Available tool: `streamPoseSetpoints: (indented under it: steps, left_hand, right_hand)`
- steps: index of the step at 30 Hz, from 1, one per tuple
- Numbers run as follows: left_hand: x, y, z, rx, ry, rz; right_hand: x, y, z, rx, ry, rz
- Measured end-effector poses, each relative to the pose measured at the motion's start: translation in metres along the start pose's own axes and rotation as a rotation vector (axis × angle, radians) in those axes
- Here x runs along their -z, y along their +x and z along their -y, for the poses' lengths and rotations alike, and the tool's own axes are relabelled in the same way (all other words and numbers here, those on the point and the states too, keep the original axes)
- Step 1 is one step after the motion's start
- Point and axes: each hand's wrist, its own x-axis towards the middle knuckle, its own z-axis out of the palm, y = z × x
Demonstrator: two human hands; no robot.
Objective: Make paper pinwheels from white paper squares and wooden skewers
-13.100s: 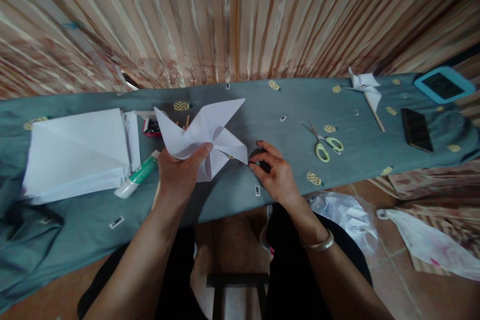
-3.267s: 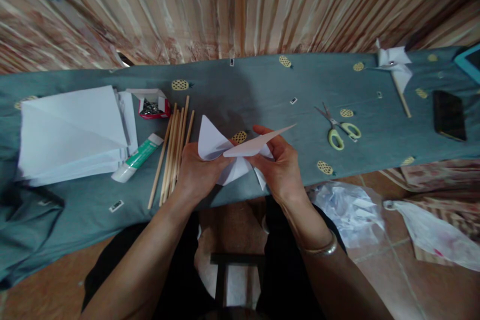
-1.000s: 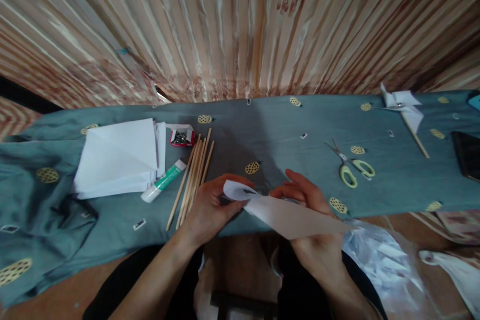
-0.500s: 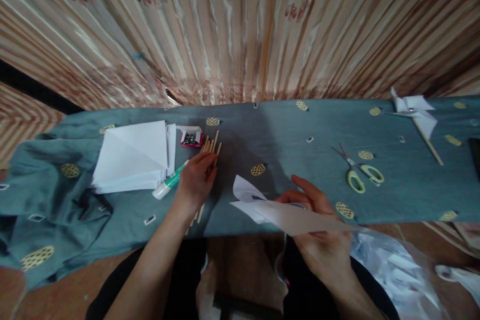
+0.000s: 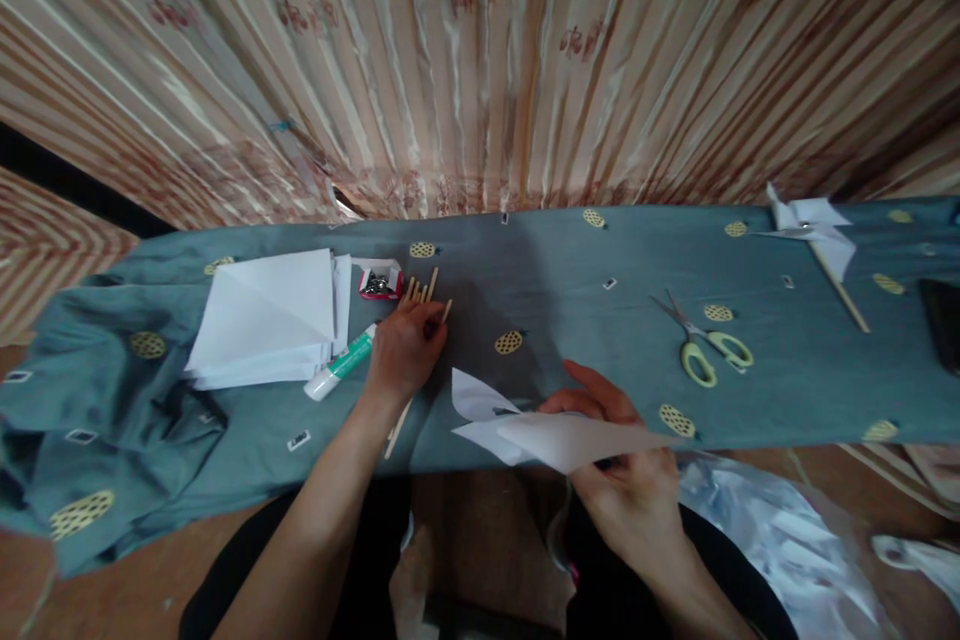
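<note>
My left hand [image 5: 405, 345] is closed around a thin wooden stick [image 5: 448, 309], whose tip pokes out past the fingers. More wooden sticks [image 5: 420, 292] lie in a bundle under and beyond that hand. A folded white paper pinwheel [image 5: 577, 440] is gripped in my right hand [image 5: 634, 480], above the front edge of the cloth; its curled blades point left. Close to the left hand lie a glue stick [image 5: 341, 365] with a green label and a small red and white box [image 5: 380, 282] of shiny metal pins.
A stack of white paper sheets [image 5: 262, 315] lies on the left. Scissors [image 5: 697, 338] with green handles rest open on the right, beyond them a pinwheel on a stick [image 5: 821, 230] and a dark object [image 5: 941, 320]. A clear plastic bag [image 5: 772, 530] is below the edge.
My left hand has shifted slightly right, and one stick's tip now angles away from the bundle. The right hand still holds the paper pinwheel. The whole view has shifted a little.
</note>
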Motion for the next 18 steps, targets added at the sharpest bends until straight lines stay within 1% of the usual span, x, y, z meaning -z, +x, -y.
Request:
streamPoseSetpoints:
  steps: [1,3,4,5,6,8,10,11,13,16,18]
  left_hand:
    - [0.001,-0.002,-0.004,0.003,-0.048,0.011]
    - [0.002,-0.008,-0.013,0.037,-0.228,0.045]
    - [0.002,-0.013,-0.019,0.094,-0.430,0.075]
    - [0.002,-0.019,-0.026,0.179,-0.636,0.092]
    - [0.002,-0.024,-0.033,0.267,-0.788,0.119]
    - [0.002,-0.035,-0.046,0.417,-1.028,0.168]
    - [0.003,-0.044,-0.057,0.565,-1.203,0.222]
    - [0.003,-0.046,-0.062,0.627,-1.260,0.246]
    - [0.004,-0.049,-0.068,0.696,-1.312,0.271]
    - [0.005,-0.052,-0.071,0.704,-1.336,0.260]
    - [0.003,-0.054,-0.070,0.697,-1.355,0.267]
  right_hand:
    - [0.001,0.000,0.000,0.001,-0.013,-0.003]
    - [0.003,0.000,0.000,0.002,-0.044,-0.007]
    - [0.004,0.000,0.000,0.004,-0.062,-0.008]
    - [0.005,0.000,0.000,0.001,-0.074,-0.007]
    - [0.005,0.000,0.001,-0.004,-0.074,-0.003]
    - [0.007,0.002,0.003,-0.023,-0.043,0.005]
    - [0.009,0.007,0.008,-0.041,0.003,0.006]
    - [0.010,0.010,0.012,-0.041,0.025,0.010]
    - [0.012,0.018,0.021,-0.025,0.069,0.031]
    - [0.013,0.028,0.033,-0.015,0.106,0.090]
    - [0.011,0.030,0.037,-0.015,0.120,0.093]
